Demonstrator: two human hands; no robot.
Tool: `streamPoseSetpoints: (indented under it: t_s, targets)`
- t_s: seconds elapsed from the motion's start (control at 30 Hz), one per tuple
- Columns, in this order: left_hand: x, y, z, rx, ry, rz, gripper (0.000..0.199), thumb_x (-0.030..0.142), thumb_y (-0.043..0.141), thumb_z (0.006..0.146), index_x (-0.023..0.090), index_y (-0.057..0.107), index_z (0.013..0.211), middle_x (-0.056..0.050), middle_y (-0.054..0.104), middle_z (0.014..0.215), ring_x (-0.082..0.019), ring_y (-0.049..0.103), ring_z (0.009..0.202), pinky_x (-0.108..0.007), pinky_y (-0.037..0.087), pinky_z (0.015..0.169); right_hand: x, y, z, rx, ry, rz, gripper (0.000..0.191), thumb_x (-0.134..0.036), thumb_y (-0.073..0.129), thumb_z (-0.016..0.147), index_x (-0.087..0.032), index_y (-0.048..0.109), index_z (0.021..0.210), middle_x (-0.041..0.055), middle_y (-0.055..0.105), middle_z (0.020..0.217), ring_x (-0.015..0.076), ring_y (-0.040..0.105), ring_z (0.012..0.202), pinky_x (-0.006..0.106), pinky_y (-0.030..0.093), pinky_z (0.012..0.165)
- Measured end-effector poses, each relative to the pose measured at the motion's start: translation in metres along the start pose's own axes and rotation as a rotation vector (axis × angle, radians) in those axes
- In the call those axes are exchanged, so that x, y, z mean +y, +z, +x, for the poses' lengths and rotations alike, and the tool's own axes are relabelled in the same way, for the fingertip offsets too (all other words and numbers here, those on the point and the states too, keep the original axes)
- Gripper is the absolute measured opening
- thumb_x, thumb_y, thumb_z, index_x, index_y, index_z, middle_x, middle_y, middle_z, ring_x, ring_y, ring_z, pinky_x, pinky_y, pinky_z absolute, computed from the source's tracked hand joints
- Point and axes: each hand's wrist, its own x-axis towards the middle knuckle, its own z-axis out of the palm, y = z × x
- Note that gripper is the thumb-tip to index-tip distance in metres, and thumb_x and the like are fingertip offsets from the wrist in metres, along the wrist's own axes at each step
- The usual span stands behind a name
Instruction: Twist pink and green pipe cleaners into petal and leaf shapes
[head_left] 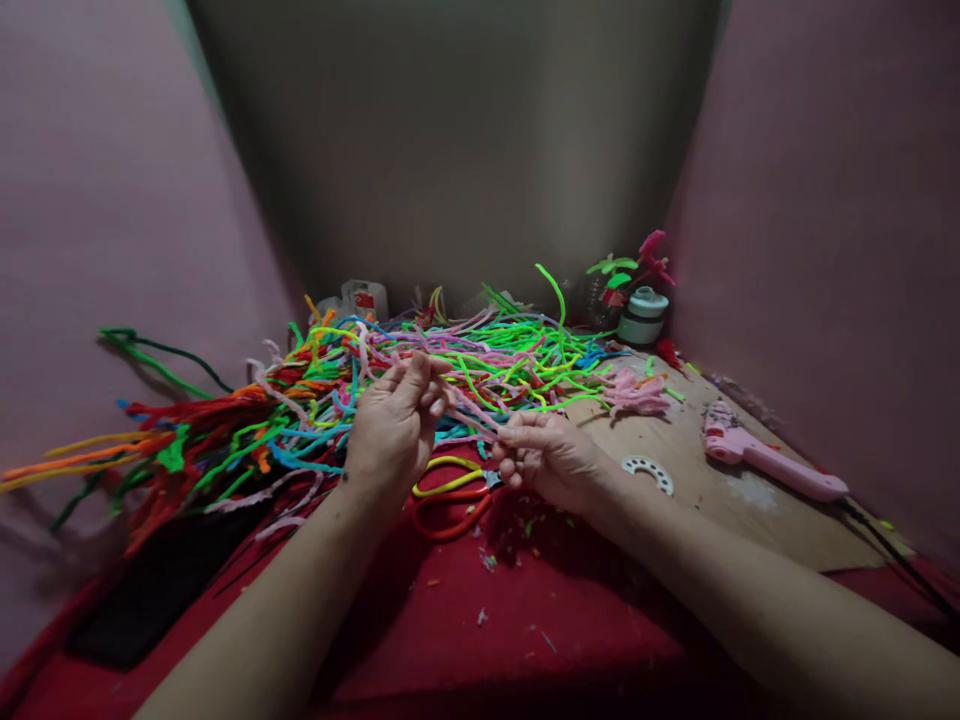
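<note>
Between my hands runs a pink pipe cleaner (474,412), slanting down to the right. My left hand (394,425) is closed, thumb and fingers pinching its upper end. At the lower end, my right hand (544,448) pinches it between thumb and fingertips. Just behind both hands spreads a big tangled pile of pipe cleaners (487,355) in green, pink, red, orange and blue. Below the hands lie scissors (455,495) with one yellow and one red handle loop, their blades partly hidden by my right hand. A pink pipe cleaner flower (636,392) rests right of the pile.
A pink glue gun (776,465) with a black cord and a white ring with holes (648,474) lie on a board (750,520) at right. Behind stands a small lidded jar (643,316). A dark flat object (150,600) is at left. Scraps dot the red cloth (540,640).
</note>
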Motion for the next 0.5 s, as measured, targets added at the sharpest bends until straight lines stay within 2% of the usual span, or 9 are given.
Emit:
streamPoseSetpoints:
  t_s: [0.1,0.2,0.37,0.5]
  targets:
    - [-0.001,-0.001,-0.001,-0.01,0.063,0.126,0.021,0.031,0.067,0.074,0.011,0.066,0.069,0.002,0.047,0.055,-0.005,0.045,0.05,-0.016,0.04,0.048,0.002,0.0,0.0,0.008,-0.042,-0.002,0.023,-0.02,0.072,0.067,-0.014,0.05,0.068,0.0013,0.062,0.061,0.0093,0.056,0.048,0.02,0.041,0.045]
    - [0.001,-0.002,-0.002,-0.003,0.041,0.172,0.024,0.034,0.064,0.077,0.011,0.067,0.069,0.002,0.047,0.055,-0.007,0.048,0.051,-0.018,0.042,0.05,0.002,0.003,-0.001,0.027,-0.041,-0.011,0.025,-0.021,0.075,0.065,-0.014,0.052,0.072,0.0003,0.062,0.06,0.009,0.056,0.046,0.019,0.041,0.044]
    - [0.006,-0.001,-0.004,0.017,-0.004,0.208,0.023,0.033,0.062,0.078,0.012,0.065,0.069,0.003,0.046,0.053,-0.005,0.046,0.046,-0.016,0.039,0.043,0.001,0.007,-0.002,0.083,0.03,-0.019,0.026,-0.02,0.079,0.058,-0.012,0.058,0.072,0.0007,0.062,0.06,0.0091,0.058,0.048,0.02,0.043,0.046]
    - [0.01,0.001,-0.007,0.0,-0.04,0.274,0.026,0.034,0.06,0.08,0.012,0.064,0.068,0.001,0.049,0.055,-0.006,0.045,0.043,-0.016,0.036,0.037,0.002,0.008,-0.002,0.045,0.129,-0.032,0.024,-0.018,0.079,0.056,-0.01,0.063,0.072,0.0012,0.062,0.058,0.0088,0.057,0.047,0.02,0.044,0.047]
